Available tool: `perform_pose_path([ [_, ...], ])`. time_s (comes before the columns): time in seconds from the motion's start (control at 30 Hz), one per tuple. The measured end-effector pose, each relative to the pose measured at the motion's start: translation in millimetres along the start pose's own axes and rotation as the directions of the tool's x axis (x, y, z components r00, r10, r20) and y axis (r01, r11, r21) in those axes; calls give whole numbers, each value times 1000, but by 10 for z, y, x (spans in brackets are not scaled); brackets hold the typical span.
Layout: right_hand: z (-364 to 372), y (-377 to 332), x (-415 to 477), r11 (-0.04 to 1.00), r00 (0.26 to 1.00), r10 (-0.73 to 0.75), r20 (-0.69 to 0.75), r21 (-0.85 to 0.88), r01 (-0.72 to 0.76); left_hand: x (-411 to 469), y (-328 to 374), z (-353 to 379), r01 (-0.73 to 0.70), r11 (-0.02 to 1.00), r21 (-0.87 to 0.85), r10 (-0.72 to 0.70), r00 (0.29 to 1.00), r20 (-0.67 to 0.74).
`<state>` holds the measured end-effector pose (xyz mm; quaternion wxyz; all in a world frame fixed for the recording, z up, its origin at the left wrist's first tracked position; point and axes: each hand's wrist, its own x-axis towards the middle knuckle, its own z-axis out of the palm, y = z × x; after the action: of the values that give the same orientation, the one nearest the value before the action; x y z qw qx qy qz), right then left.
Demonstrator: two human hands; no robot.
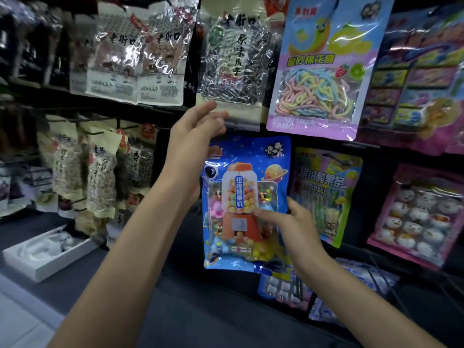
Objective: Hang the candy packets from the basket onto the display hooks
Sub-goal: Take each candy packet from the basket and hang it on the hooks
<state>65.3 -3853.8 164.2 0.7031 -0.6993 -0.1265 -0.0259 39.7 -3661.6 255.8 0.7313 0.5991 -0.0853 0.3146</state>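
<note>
Pinching the candy packet's (236,172) right edge with the right hand (296,222) at the display rack's (364,146) middle, we raise the seed bag (233,59) on the left hand's (193,141) straight, slightly spread fingers (209,106) to expose the hidden hook.

L forearm runs from lower left to frame centre; L hand (194,144) raised, fingers loosely bent, grip unclear. R forearm enters from lower right; R hand (295,223) pinches candy packet (241,197), thumb in front.

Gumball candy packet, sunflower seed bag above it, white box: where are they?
gumball candy packet (241,197), head view, printed globe.
sunflower seed bag (236,59), head view, clear front.
white box (67,259), head view, front wall.
</note>
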Motion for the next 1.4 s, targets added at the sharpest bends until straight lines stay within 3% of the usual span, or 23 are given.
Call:
perform_pose_path([
  [0.67, 163, 226, 228, 988, 998, 59, 6, 141, -59, 21, -130, 8, -95, 995, 11, 96, 993, -71],
  [0.93, 195, 409, 582, 994, 993, 45, -109, 103, -34, 51, -420, 57, -213, 977, -8, 204, 947, -249],
  [1.07, 187, 473, 752, 996, 985, 53, -164, 74, -41, 113, -726, 77, -138, 990, -9, 129, 947, -293],
  [1.17, 134, 506, 872, 997, 987, 52, -152, 55, -44, 159, -1045, 79, -21, 996, 84, 44, 958, -284],
  [1.3, 68, 598, 1066, 999, 983, 35, -178, 32, -30, 212, -1534, 93, 144, 956, 256, -94, 976, -199],
  [1.4, 65, 657, 1227, 999, 978, 35, -206, 24, -31, 252, -1728, 168, 159, 949, 273, -139, 986, -89],
])
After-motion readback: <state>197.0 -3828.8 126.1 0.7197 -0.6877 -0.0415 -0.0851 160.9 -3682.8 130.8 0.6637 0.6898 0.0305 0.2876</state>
